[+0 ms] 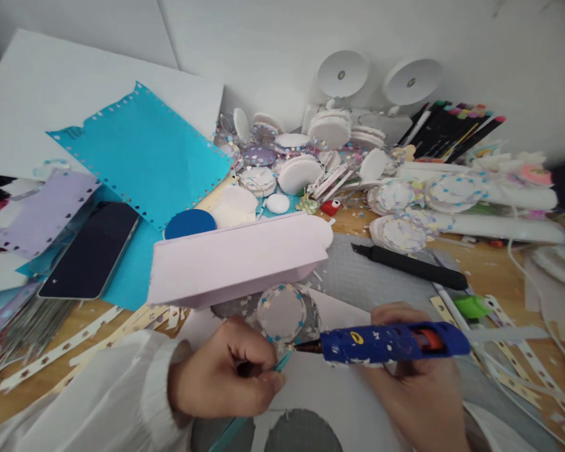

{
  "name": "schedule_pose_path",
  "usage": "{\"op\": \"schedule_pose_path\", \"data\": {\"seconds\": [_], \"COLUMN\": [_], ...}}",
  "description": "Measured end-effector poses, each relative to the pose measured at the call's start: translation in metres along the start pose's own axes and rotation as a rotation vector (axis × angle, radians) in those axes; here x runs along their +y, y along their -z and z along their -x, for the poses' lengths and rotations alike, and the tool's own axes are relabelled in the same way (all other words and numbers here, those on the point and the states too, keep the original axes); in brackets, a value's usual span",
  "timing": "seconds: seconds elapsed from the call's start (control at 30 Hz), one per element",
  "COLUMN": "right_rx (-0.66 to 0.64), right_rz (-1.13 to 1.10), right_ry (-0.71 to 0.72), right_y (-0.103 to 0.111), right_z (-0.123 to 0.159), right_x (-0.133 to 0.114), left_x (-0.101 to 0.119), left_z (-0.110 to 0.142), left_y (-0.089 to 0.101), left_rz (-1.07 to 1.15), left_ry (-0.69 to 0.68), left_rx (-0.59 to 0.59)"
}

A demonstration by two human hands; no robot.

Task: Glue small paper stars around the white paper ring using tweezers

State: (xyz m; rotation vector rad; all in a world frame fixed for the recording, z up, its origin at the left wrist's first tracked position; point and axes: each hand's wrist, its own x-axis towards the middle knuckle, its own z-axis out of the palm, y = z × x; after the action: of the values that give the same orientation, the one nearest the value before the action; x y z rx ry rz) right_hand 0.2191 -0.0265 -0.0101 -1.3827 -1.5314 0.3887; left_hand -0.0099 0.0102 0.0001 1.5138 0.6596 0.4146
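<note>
My left hand (235,370) is closed in a pinch around slim teal tweezers (282,361), whose lower end shows below the hand. My right hand (414,389) grips a blue hot glue gun (367,345) spotted with white. The gun's dark nozzle points left and meets the tweezers' tip, where a tiny pale piece shows; its exact shape is too small to tell. Just behind the tips lies a round white disc (282,312) edged with small blue and pale stars. Under both hands is a white sheet (329,389) with round holes cut in it.
A folded pale pink paper piece (235,257) lies beyond the hands. To its right is a black craft knife (414,267) on the grey cutting mat (348,257). Decorated white discs (301,172) are piled behind. A phone (91,251) and blue punched paper (145,157) lie left.
</note>
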Motion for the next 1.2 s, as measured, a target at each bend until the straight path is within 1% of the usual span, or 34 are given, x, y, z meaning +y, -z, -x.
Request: {"op": "schedule_pose_path", "data": {"seconds": [0.4, 0.53, 0.67, 0.77, 0.83, 0.93, 1.0, 1.03, 1.1, 1.2], "right_rx": [0.008, 0.022, 0.091, 0.157, 0.214, 0.289, 0.265, 0.224, 0.173, 0.102], "right_rz": [-0.002, 0.006, 0.008, 0.06, 0.138, 0.31, 0.458, 0.513, 0.567, 0.606], "right_ry": [0.004, 0.053, 0.118, 0.143, 0.12, 0.007, -0.064, -0.066, -0.036, 0.036], "right_y": [-0.001, 0.0, 0.002, 0.004, 0.008, 0.016, 0.021, 0.024, 0.028, 0.031], "right_z": [-0.001, 0.0, 0.001, 0.001, -0.001, -0.005, -0.008, -0.009, -0.01, -0.01], "right_x": [-0.001, -0.001, -0.002, 0.001, 0.007, 0.023, 0.035, 0.042, 0.053, 0.065], "left_x": [0.002, 0.001, 0.002, 0.001, -0.001, -0.005, -0.007, -0.007, -0.005, 0.003], "left_z": [0.001, 0.001, 0.0, 0.0, 0.0, 0.001, 0.001, 0.001, 0.001, 0.004], "left_y": [0.0, 0.001, 0.001, 0.001, 0.0, 0.0, 0.0, -0.001, -0.002, -0.005], "left_rz": [-0.031, -0.038, -0.033, -0.034, -0.03, -0.014, -0.012, -0.015, -0.023, -0.03], "left_ry": [0.051, 0.056, 0.066, 0.055, 0.046, 0.056, 0.061, 0.06, 0.056, 0.062], "left_rx": [-0.006, -0.009, -0.003, 0.002, 0.008, 0.024, 0.039, 0.049, 0.069, 0.096]}}
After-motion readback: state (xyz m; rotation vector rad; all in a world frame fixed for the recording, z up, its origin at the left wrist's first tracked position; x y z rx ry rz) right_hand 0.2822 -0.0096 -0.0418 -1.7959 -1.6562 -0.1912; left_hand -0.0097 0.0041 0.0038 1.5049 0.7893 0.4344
